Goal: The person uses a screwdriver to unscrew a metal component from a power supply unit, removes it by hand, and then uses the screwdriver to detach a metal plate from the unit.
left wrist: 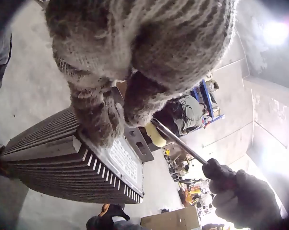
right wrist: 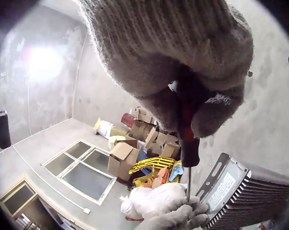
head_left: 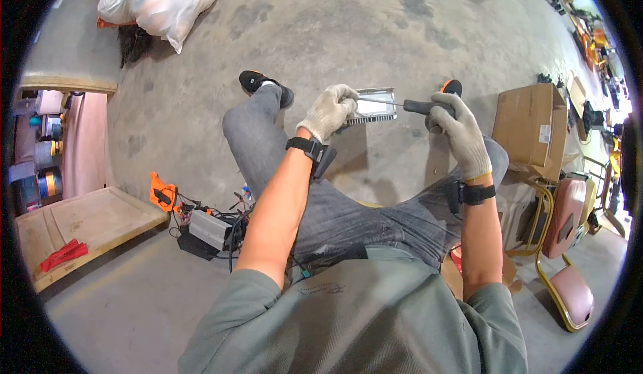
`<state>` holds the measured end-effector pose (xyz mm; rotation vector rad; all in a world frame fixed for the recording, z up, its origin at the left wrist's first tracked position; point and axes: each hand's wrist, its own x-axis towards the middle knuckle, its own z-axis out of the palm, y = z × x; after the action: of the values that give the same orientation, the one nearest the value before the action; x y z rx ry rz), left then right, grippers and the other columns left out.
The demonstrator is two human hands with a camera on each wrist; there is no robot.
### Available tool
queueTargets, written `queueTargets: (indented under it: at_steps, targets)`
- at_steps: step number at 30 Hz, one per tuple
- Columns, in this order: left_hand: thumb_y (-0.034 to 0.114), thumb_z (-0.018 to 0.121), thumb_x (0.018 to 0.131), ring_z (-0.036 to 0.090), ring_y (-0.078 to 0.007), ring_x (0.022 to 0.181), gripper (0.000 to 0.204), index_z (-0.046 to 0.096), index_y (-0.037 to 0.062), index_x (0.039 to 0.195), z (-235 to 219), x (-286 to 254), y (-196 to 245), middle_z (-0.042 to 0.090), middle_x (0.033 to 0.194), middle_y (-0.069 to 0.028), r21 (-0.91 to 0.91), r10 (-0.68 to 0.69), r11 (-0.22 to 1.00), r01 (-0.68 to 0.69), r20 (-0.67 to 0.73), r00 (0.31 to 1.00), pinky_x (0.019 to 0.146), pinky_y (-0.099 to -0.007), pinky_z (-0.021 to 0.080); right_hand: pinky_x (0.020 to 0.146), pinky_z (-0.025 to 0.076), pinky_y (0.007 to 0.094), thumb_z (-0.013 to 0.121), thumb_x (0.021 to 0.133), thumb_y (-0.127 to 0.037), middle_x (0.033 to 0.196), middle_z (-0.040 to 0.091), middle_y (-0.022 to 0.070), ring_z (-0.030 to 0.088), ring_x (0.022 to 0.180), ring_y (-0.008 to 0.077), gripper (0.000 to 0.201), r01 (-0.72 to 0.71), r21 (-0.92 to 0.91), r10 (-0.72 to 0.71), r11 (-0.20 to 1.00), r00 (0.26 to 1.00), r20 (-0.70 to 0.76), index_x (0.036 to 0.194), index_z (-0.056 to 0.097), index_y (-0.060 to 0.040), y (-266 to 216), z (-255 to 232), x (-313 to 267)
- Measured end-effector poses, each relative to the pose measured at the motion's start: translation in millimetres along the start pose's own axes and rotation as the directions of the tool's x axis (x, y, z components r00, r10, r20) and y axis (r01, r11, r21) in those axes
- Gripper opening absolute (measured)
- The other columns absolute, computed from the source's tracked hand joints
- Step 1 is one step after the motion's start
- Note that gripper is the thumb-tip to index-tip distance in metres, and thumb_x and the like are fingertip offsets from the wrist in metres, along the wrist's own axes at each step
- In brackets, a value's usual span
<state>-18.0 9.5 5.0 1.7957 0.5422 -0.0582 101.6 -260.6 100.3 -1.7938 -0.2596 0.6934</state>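
Note:
A finned metal box (head_left: 384, 110) with a white printed label (left wrist: 125, 158) is held by my gloved left hand (head_left: 329, 111), whose fingers grip one end of it. Around the black handle of a screwdriver (head_left: 418, 107) curl the fingers of my gloved right hand (head_left: 462, 133). Its thin shaft points left across the box, and the tip ends at the left fingertips, partly hidden by them. The right wrist view shows the screwdriver handle (right wrist: 189, 148) with red on it, and the box's cooling fins (right wrist: 254, 196) beside the left hand.
A cardboard box (head_left: 526, 122) stands to my right, near chairs with gold frames (head_left: 550, 220). At left are a wooden board (head_left: 94, 223) with red-handled pliers (head_left: 65, 255) on it and a grey device (head_left: 209, 230) among cables. White sacks (head_left: 161, 2) lie further off.

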Motion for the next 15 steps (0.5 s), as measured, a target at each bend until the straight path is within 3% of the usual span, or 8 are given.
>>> queueTargets:
  at_steps: [2, 5, 7, 10, 11, 12, 14, 15]
  targets:
    - [0.008, 0.065, 0.090, 0.070, -0.0195, 0.076, 0.023, 0.070, -0.0023, 0.110, 1.8, 9.2, -12.7, 0.072, 0.088, -0.0131, -0.103, -0.032, 0.994, 0.032, 0.002, 0.999, 0.069, -0.0355, 0.057, 0.070, 0.051, 0.0281, 0.068, 0.097, -0.019, 0.088, 0.066, 0.0044, 0.061, 0.077, 0.0122, 0.043, 0.014, 0.030, -0.013, 0.999, 1.000, -0.025, 0.133, 0.061, 0.0042, -5.8, -1.1, -2.3]
    - [0.007, 0.067, 0.090, 0.068, -0.0157, 0.078, 0.028, 0.064, -0.0027, 0.116, 0.3, 18.3, -17.3, 0.072, 0.098, -0.0139, -0.215, -0.094, 0.972, 0.100, 0.038, 0.995, 0.070, -0.0315, 0.055, 0.069, 0.050, 0.0282, 0.068, 0.097, -0.019, 0.087, 0.065, 0.0032, 0.059, 0.075, 0.0118, 0.042, -0.056, 0.019, 0.056, 0.998, 0.998, -0.037, 0.132, 0.061, 0.0027, -16.6, -8.1, -6.1]
    - [0.005, 0.066, 0.089, 0.069, -0.0168, 0.078, 0.020, 0.063, 0.0003, 0.107, -4.5, 20.1, -7.8, 0.072, 0.094, -0.0156, 0.120, 0.021, 0.993, -0.013, -0.067, 0.998, 0.068, -0.0330, 0.056, 0.070, 0.049, 0.0267, 0.068, 0.097, -0.019, 0.087, 0.065, 0.0025, 0.059, 0.075, 0.0106, 0.040, -0.061, 0.000, 0.061, 0.998, 0.998, -0.013, 0.132, 0.062, 0.0017, -20.6, -11.2, -8.2]
    - [0.005, 0.066, 0.088, 0.072, -0.0176, 0.081, 0.016, 0.061, 0.0013, 0.104, -13.9, 12.6, 26.6, 0.073, 0.088, -0.0177, 0.145, -0.100, 0.984, 0.108, -0.063, 0.993, 0.067, -0.0339, 0.056, 0.069, 0.048, 0.0248, 0.068, 0.097, -0.019, 0.087, 0.064, 0.0018, 0.059, 0.076, 0.0091, 0.038, -0.041, -0.083, 0.041, 0.996, 0.999, -0.006, 0.130, 0.064, 0.0015, -18.2, -12.9, -9.3]
    - [0.008, 0.068, 0.089, 0.075, -0.0245, 0.087, 0.023, 0.063, 0.0009, 0.110, -11.6, 25.7, 6.7, 0.074, 0.089, -0.0202, 0.166, -0.089, 0.981, 0.101, -0.083, 0.993, 0.072, -0.0383, 0.057, 0.069, 0.048, 0.0248, 0.068, 0.097, -0.019, 0.087, 0.064, 0.0018, 0.059, 0.076, 0.0091, 0.038, -0.041, -0.087, 0.041, 0.995, 0.999, -0.002, 0.130, 0.064, 0.0015, -18.9, -12.3, -9.9]
    - [0.008, 0.068, 0.089, 0.075, -0.0245, 0.087, 0.023, 0.063, 0.0009, 0.110, -14.6, 31.0, 4.4, 0.074, 0.089, -0.0202, 0.162, -0.092, 0.981, 0.105, -0.086, 0.992, 0.072, -0.0383, 0.057, 0.070, 0.049, 0.0246, 0.068, 0.097, -0.018, 0.087, 0.065, 0.0020, 0.060, 0.077, 0.0089, 0.038, -0.046, -0.102, 0.045, 0.994, 0.999, -0.007, 0.129, 0.064, 0.0016, -20.4, -10.9, -10.8]
    - [0.013, 0.072, 0.089, 0.075, -0.0315, 0.092, 0.029, 0.065, 0.0021, 0.116, -19.5, 37.2, -2.5, 0.076, 0.097, -0.0200, 0.437, 0.122, 0.892, -0.111, 0.002, 0.992, 0.080, -0.0425, 0.057, 0.070, 0.049, 0.0243, 0.068, 0.097, -0.017, 0.088, 0.066, 0.0022, 0.060, 0.078, 0.0087, 0.037, -0.053, -0.120, 0.053, 0.991, 0.999, -0.003, 0.128, 0.064, 0.0017, -21.2, -7.5, -10.3]
    - [0.020, 0.072, 0.091, 0.073, -0.0369, 0.098, 0.029, 0.070, 0.0052, 0.116, -20.4, 37.4, 2.5, 0.076, 0.102, -0.0185, 0.506, 0.050, 0.860, -0.058, 0.030, 0.998, 0.087, -0.0451, 0.056, 0.071, 0.049, 0.0247, 0.069, 0.096, -0.017, 0.089, 0.066, 0.0027, 0.061, 0.079, 0.0088, 0.037, -0.042, -0.132, 0.042, 0.990, 0.999, -0.002, 0.128, 0.065, 0.0016, -21.2, -5.5, -10.0]
